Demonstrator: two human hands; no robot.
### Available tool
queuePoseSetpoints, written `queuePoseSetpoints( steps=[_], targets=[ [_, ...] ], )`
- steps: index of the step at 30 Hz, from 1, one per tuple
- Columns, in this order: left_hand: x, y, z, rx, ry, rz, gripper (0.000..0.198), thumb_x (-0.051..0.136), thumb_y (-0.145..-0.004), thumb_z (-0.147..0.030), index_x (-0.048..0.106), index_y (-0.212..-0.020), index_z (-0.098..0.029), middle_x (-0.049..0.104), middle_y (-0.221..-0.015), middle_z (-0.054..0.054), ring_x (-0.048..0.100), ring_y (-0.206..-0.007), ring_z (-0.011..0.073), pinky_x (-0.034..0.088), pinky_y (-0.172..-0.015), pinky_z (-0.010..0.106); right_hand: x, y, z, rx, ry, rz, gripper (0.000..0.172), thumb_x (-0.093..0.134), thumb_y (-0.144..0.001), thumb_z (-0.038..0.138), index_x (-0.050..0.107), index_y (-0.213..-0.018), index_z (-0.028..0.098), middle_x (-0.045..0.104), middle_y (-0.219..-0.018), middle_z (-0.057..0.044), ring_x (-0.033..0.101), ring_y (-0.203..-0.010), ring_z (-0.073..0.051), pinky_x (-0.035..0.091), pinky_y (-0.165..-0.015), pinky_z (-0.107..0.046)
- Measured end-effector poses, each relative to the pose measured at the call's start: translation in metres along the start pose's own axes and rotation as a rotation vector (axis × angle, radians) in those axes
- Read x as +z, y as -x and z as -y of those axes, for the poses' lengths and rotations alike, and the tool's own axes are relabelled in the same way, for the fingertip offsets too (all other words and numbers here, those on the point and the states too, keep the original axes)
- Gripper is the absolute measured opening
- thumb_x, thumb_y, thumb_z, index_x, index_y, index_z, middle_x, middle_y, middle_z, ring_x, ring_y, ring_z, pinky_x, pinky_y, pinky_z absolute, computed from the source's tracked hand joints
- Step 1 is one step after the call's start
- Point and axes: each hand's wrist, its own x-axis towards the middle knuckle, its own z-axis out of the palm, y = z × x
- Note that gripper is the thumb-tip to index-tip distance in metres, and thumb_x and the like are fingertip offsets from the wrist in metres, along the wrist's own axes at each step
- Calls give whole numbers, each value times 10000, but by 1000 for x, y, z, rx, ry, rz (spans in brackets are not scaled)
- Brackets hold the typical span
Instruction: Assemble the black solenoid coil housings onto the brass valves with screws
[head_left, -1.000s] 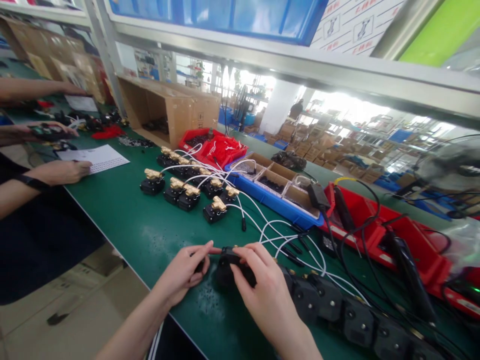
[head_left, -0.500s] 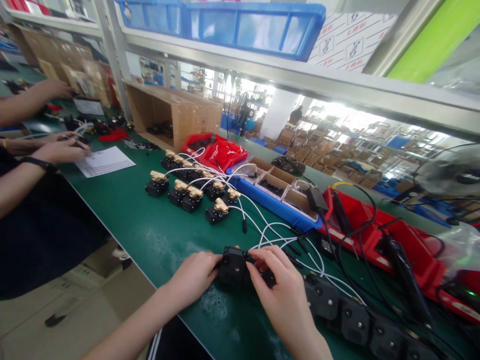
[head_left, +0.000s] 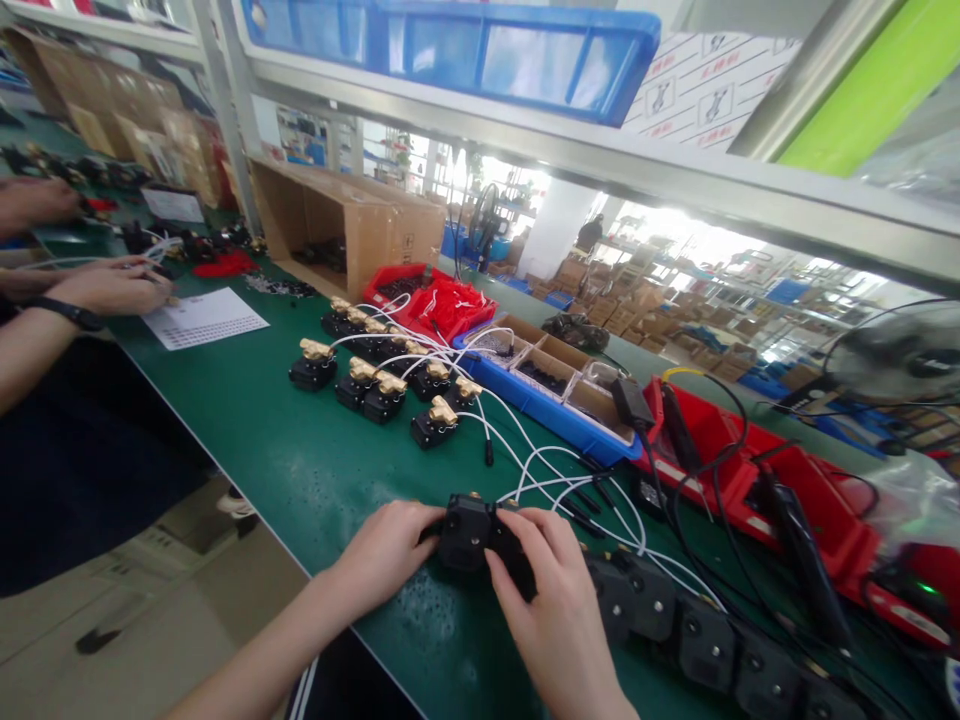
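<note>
Both my hands hold a black valve unit with a small brass tip, low on the green bench. My left hand grips its left side with curled fingers. My right hand closes over its right side, fingers bent on top. A row of several similar black units runs to the right of my right hand. White wires trail from behind the held unit toward a group of black valves with brass tops further back.
A blue tray of small compartments and red bins with black cables sit behind. An open cardboard box stands at the back left. Other people's hands work beside a paper sheet at the left.
My hands drew together on the black unit and set it upright on the bench. The view tilted slightly; the other people's hands at the left shifted.
</note>
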Motion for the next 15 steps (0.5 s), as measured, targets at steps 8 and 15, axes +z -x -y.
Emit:
queuePoseSetpoints(
  steps=[8, 15],
  targets=[
    [-1, -4, -10, -27, -44, 10, 277, 505, -854, -97, 756, -929, -187, 773, -962, 111, 715, -905, 279, 488, -760, 323, -3, 6, 0, -17, 32, -27, 416, 634, -908, 206, 533, -1301, 296, 596, -1207, -72, 583, -1093, -255, 561, -898, -449],
    [1, -7, -14, -61, -62, 13, 284, 491, -856, -76, 752, -891, -182, 772, -965, 113, 721, -897, 275, 499, -758, 325, -5, -1, -7, -33, 87, 19, 386, 636, -914, 238, 547, -1286, 286, 603, -1216, -81, 601, -1103, -252, 577, -911, -440]
  ],
)
